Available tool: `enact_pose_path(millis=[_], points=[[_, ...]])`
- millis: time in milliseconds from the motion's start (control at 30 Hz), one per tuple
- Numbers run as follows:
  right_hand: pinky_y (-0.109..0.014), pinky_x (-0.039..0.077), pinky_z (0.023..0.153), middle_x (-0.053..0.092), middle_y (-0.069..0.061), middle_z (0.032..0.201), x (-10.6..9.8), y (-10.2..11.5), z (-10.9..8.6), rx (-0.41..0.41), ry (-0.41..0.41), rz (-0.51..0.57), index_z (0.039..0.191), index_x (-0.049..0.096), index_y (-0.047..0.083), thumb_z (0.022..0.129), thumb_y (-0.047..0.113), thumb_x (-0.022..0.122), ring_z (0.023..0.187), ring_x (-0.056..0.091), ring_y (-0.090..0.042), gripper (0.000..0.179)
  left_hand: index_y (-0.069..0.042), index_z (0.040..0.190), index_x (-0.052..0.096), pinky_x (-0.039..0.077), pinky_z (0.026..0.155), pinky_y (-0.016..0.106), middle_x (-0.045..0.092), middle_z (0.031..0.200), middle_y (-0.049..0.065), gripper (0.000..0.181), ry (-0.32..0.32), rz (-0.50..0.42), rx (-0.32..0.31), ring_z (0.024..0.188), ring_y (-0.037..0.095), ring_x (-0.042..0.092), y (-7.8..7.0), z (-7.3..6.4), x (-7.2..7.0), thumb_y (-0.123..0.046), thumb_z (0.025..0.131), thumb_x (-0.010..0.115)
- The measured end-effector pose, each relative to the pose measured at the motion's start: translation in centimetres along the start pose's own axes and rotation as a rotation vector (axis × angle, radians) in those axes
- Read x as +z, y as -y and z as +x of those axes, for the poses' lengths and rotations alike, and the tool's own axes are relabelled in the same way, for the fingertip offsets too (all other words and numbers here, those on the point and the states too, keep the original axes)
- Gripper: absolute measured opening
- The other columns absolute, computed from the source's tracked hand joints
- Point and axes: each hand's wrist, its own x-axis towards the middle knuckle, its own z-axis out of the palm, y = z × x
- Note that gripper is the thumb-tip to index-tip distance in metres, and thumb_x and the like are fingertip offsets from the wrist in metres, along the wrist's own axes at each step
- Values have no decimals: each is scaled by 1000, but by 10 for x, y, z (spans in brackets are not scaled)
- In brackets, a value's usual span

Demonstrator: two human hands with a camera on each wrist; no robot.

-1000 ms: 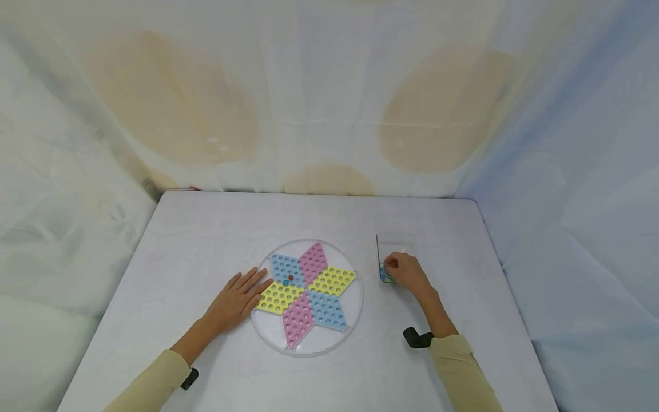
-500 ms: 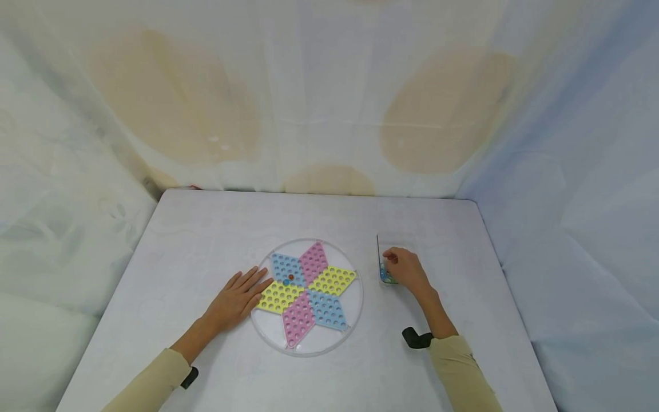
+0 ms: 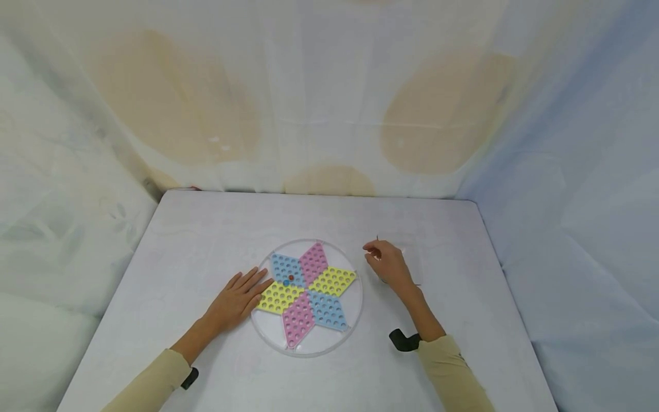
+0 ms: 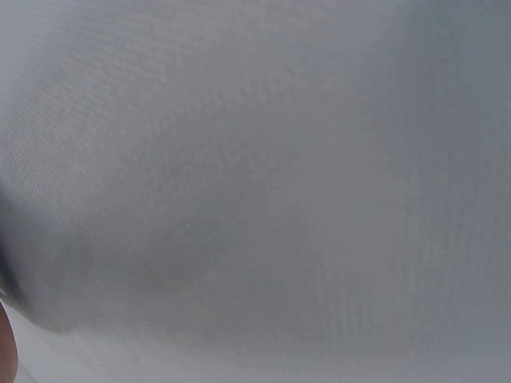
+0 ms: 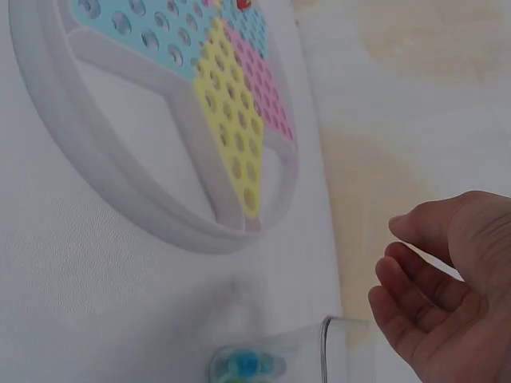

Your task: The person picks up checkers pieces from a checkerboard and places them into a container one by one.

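Note:
The round Chinese checkers board (image 3: 324, 350) has a star of pink, yellow and blue holed sections. A red marble (image 3: 290, 277) and a blue marble (image 3: 286, 282) sit near its centre-left. My left hand (image 3: 234, 303) lies flat with fingers spread, fingertips over the board's left rim. Right of the board, my right hand (image 3: 392, 268) is raised in front of a clear box (image 5: 307, 347), its thumb and fingers bent toward each other. In the right wrist view, blue and green marbles (image 5: 246, 365) show in the box. I cannot tell whether a marble is between the right fingertips.
A white cloth covers the table (image 3: 216, 223). Pale curtains (image 3: 319, 114) stand behind it and at both sides. Black wrist straps (image 3: 404, 340) show at the sleeves. Mostly blurred pale cloth (image 4: 263, 191) fills the left wrist view.
My right hand has lifted from the marbles in the clear box and moved left toward the board. My left hand has stayed in place, and both marbles on the board are unmoved.

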Motion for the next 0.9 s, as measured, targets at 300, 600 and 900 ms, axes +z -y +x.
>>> enact_pose_path(millis=[300, 600, 900], points=[[-36, 56, 82, 69, -9, 103, 21, 27, 2, -51, 49, 56, 110, 71, 2, 93, 5, 70, 91, 65, -21, 18, -21, 155, 39, 14, 119, 53, 26, 163, 4, 53, 48, 1, -23, 150, 27, 16, -1, 0, 0, -35, 105, 46], [-34, 56, 84, 69, -11, 107, 45, 52, 2, -85, 184, 120, 114, 69, 2, 94, 6, 69, 95, 65, -21, 21, -22, 156, 38, 13, 119, 52, 25, 164, 2, 52, 58, -13, -32, 151, 25, 15, 0, 0, 1, -35, 106, 45], [-33, 56, 85, 69, -11, 110, 73, 69, 0, -111, 291, 132, 116, 69, 2, 96, 6, 64, 97, 65, -22, 21, -21, 156, 38, 14, 119, 52, 25, 164, 3, 52, 61, -1, -38, 151, 26, 16, 0, 0, 1, -35, 106, 45]])
